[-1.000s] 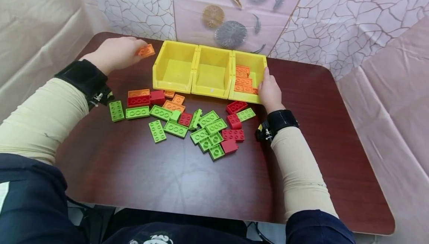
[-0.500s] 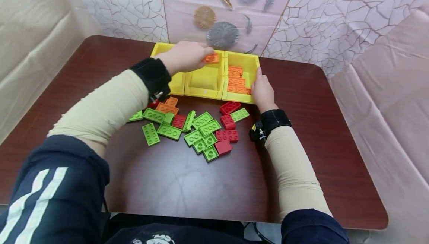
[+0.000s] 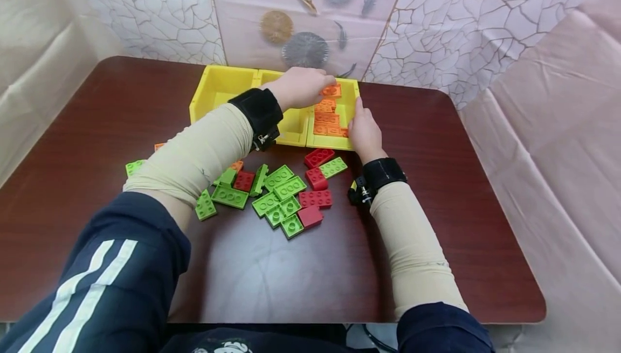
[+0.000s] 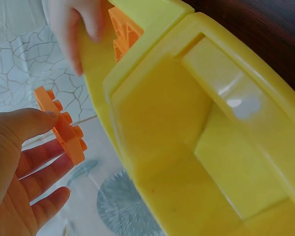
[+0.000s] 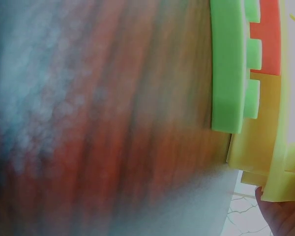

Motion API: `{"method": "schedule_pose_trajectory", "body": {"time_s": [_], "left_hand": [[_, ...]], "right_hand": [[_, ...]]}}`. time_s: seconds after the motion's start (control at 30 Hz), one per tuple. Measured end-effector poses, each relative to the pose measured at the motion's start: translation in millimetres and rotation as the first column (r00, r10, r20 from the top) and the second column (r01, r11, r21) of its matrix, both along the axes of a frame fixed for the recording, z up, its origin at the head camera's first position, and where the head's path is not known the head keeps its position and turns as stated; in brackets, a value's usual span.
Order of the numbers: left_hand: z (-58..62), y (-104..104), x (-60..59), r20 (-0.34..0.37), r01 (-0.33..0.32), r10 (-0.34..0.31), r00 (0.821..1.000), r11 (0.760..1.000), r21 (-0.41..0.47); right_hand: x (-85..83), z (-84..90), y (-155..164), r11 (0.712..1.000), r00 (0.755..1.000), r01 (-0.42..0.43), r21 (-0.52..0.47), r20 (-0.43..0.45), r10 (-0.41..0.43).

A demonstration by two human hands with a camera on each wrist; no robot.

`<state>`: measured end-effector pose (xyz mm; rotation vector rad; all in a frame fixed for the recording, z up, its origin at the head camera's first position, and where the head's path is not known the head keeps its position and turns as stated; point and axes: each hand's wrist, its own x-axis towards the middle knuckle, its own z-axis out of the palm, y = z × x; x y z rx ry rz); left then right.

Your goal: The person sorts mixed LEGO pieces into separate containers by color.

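Observation:
My left hand (image 3: pixel 303 88) pinches an orange toy building brick (image 3: pixel 332 91) between thumb and fingers, above the right compartment of a yellow three-part bin (image 3: pixel 200 94). In the left wrist view, the studded orange brick (image 4: pixel 64 128) is held beside the bin's outer wall, apart from it. Several orange bricks (image 3: pixel 326 118) lie inside that right compartment. My right hand (image 3: pixel 365 133) grips the bin's right side wall at the front. The left forearm hides part of the middle compartment and some bricks on the table.
Loose green bricks (image 3: pixel 289 187) and red bricks (image 3: pixel 315 199) lie on the dark wooden table (image 3: pixel 436 143) before the bin. A green brick (image 5: pixel 228 69) stands close in the right wrist view. A patterned backdrop (image 3: pixel 276 27) hangs behind the table.
My left hand has carried the orange brick from the bin's left, across the compartments, to above the right one. The right hand stays on the bin's wall. The head view has shifted slightly.

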<state>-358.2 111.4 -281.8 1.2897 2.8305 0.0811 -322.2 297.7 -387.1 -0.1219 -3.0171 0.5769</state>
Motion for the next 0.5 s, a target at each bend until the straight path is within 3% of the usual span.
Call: {"method": "schedule_pose_trajectory", "body": {"time_s": [0.3,0.5], "left_hand": [[-20.8,19,-13.7,0.028,-0.029,0.030,0.999,0.999,-0.021],[-38.1,31,-23.5,-0.036,-0.063,0.062,0.997,0.998,-0.015]], "right_hand": [[2.5,2.6,-2,1.000,1.000,-0.004,0.016,-0.013,0.004],[3.1,1.7,0,1.000,1.000,0.000,0.021,-0.020,0.000]]}}
